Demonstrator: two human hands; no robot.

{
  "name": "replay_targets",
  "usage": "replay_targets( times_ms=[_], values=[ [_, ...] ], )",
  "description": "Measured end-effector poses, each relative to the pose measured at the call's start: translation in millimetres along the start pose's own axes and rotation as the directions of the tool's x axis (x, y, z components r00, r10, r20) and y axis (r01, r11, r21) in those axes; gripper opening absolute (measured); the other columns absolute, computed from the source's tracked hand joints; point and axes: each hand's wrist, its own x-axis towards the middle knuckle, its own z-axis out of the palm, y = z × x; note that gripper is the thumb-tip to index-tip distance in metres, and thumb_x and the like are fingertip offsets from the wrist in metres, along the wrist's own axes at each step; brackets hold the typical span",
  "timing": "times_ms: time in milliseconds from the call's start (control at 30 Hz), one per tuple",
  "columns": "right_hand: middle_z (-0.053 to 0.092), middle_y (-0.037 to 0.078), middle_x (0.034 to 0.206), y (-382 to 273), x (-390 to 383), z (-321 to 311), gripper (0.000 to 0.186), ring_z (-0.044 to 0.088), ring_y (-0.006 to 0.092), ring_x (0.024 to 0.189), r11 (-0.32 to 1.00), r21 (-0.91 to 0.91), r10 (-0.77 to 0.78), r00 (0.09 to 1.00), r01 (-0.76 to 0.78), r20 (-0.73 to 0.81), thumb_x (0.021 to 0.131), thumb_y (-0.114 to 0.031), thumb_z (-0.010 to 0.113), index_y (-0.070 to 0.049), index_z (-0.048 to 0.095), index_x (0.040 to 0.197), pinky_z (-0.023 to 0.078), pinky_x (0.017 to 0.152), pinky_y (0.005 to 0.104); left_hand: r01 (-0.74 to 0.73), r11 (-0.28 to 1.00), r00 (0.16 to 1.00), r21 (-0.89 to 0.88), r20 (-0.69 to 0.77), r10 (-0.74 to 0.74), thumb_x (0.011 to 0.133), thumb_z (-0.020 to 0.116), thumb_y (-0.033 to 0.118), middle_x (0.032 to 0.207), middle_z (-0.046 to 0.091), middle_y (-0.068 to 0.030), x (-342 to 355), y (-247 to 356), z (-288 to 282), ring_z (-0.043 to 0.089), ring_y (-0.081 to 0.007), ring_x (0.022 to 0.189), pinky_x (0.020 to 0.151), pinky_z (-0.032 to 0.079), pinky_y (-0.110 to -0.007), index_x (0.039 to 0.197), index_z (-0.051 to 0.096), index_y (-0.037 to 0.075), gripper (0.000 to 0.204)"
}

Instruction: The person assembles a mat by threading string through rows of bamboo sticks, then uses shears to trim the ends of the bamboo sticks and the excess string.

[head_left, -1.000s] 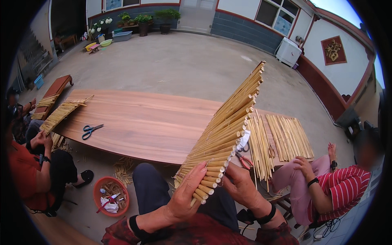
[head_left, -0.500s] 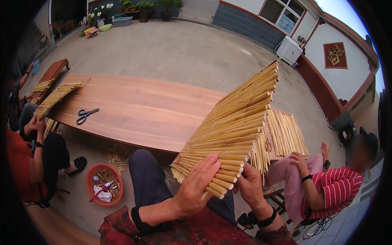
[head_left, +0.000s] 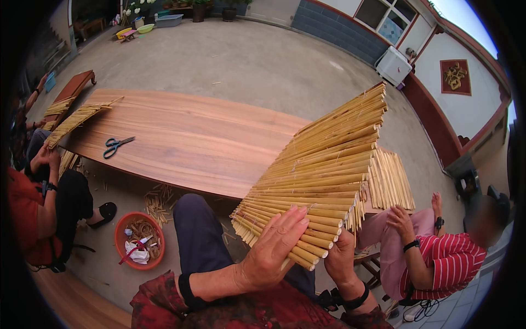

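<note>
Both hands are at the near edge of a slatted reed mat, low in the centre of the frame. Left hand grips that edge, its fingers close together across the upper face, its thumb out of sight. Right hand is bent up against the cut ends of the reeds; its fingertips are hidden, so I cannot tell whether they pinch anything. From there the reed mat rises tilted toward the upper right, with thin thread crossing its reeds.

At lower left, an orange tub holds scraps, beside loose reed pieces on the ground. At the right, 1 person in a striped shirt sits with 1 hand near a knee; at the left edge, 1 person in an orange-red top handles a narrow mat.

Behind the raised mat stretches a wood-grain table, with dark-handled scissors on its left part and flat reeds at its right end. Farther off, a white appliance stands at upper right, and a bluish basin sits at upper left.
</note>
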Motion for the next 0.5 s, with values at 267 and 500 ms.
replay_targets(
  times_ms=[267,500],
  values=[
    [0.063,0.008,0.101,-4,6,2,0.022,0.06,0.014,0.091,0.999,-0.043,0.014,0.998,-0.017,-0.055,0.089,-0.004,0.051,0.004,0.056,0.108,0.048,0.08,0.0259,0.006,1.0,1.0,0.004,-0.01,-0.006,0.071,0.061,0.0,0.134,0.037,-0.0231,1,-1,-1,0.036,-0.0388,0.125,0.102,0.027,-0.048,0.13,0.035,-0.002,0.064],
    [0.062,0.009,0.099,-11,13,6,0.03,0.058,0.011,0.086,0.994,-0.111,-0.003,1.0,0.001,-0.012,0.089,0.002,0.04,0.001,0.051,0.116,0.047,0.074,0.024,-0.007,1.0,0.999,0.009,-0.043,0.008,0.071,0.06,-0.001,0.132,0.038,-0.0243,3,-4,-2,0.038,-0.0398,0.123,0.101,0.029,-0.047,0.129,0.036,-0.003,0.063]
  ],
)
